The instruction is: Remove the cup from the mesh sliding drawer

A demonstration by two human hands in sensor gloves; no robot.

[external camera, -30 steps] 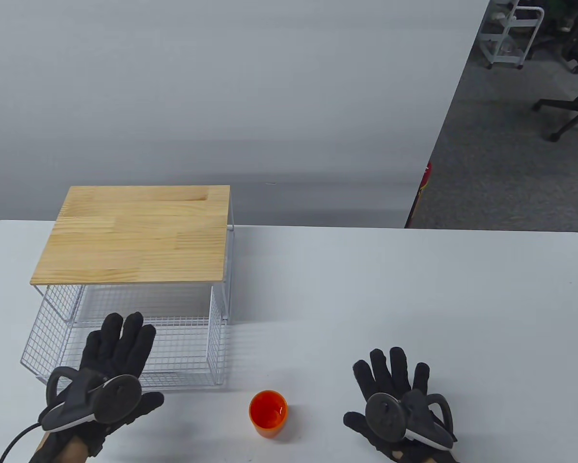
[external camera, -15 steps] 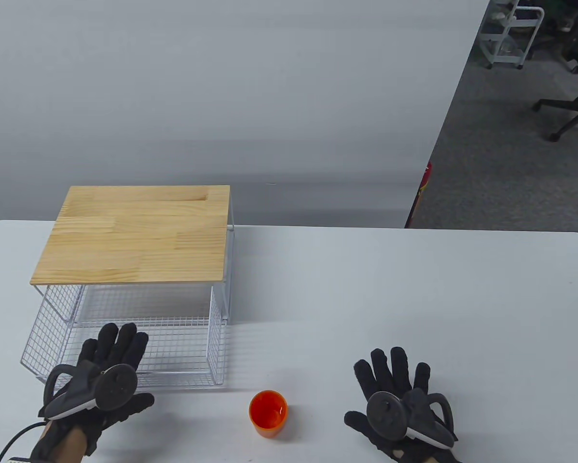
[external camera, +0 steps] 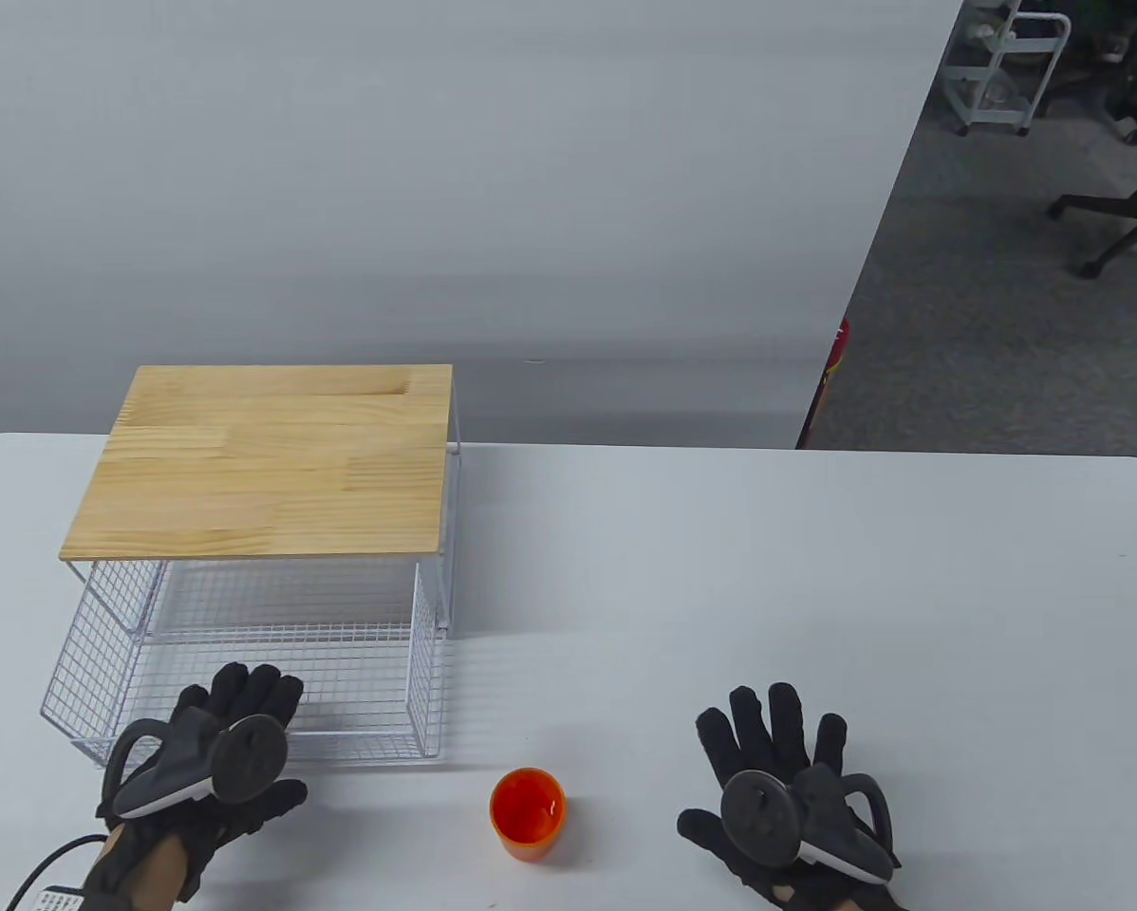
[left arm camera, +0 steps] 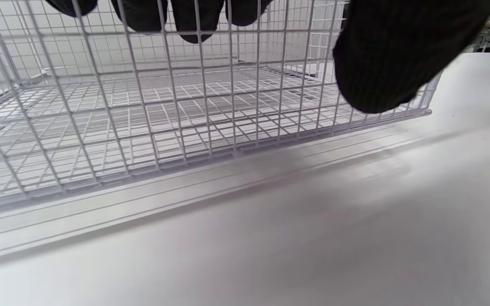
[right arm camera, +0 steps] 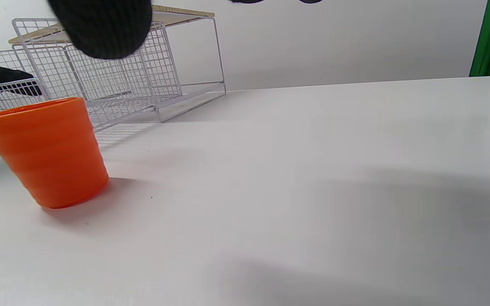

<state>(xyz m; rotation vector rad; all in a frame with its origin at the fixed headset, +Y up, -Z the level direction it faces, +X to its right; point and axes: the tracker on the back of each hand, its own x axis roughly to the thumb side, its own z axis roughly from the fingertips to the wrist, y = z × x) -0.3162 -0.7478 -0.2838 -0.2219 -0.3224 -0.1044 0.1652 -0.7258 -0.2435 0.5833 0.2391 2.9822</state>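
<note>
The orange cup [external camera: 528,814] stands upright on the white table [external camera: 815,617], in front of and just right of the white mesh drawer [external camera: 360,664]; it also shows in the right wrist view [right arm camera: 47,151]. The drawer is pulled out from under its wooden top [external camera: 265,460] and holds nothing. My left hand [external camera: 270,740] is at the drawer's front wall [left arm camera: 185,127], with the fingers [left arm camera: 194,17] hanging inside the mesh and the thumb [left arm camera: 389,55] outside it. My right hand [external camera: 730,759] lies flat and spread on the table, right of the cup, holding nothing.
The wire rack with the wooden top stands at the table's left rear. A grey wall runs behind the table. Office chairs and a cart stand on the floor beyond the table's far right.
My left hand has drawn back toward me, from spread over the drawer's floor to its front wall, fingers now dipping inside. The drawer, cup and right hand have not moved.
</note>
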